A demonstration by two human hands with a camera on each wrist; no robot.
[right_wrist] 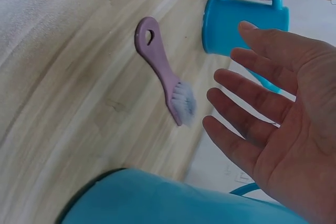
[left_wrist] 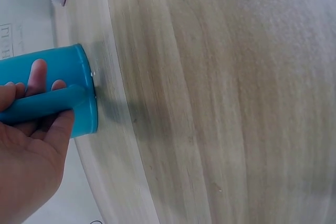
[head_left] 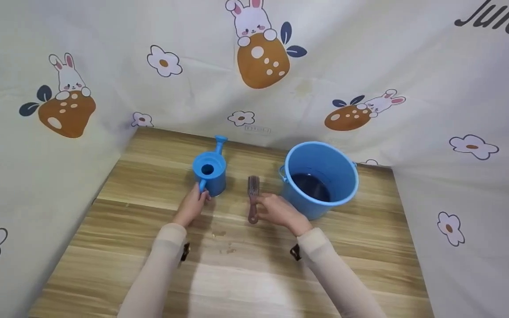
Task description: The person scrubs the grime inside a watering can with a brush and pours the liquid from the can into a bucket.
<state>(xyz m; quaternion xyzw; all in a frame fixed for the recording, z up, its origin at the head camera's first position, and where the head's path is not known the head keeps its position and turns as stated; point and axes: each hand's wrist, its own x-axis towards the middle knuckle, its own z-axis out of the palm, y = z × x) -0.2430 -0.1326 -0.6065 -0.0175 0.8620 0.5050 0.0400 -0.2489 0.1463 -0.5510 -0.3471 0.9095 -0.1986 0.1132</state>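
A blue watering can [head_left: 218,180] stands on the wooden surface, its spout toward the back. My left hand [head_left: 191,205] grips its handle; in the left wrist view the fingers [left_wrist: 64,127] curl around that handle. To the right lies a purple brush [right_wrist: 158,64] with pale bristles. My right hand [head_left: 276,208] hovers beside the brush's handle, and the right wrist view shows this hand's fingers spread and holding nothing, apart from the brush. Just right of this hand stands a blue bucket [head_left: 298,201] with dark liquid at its bottom.
Pale fabric with rabbit and flower prints [head_left: 201,97] hangs behind and on both sides of the wooden surface [head_left: 237,282]. Small wet spots [head_left: 226,250] lie in front of the brush. The bucket's blue handle [head_left: 282,173] hangs at its left side.
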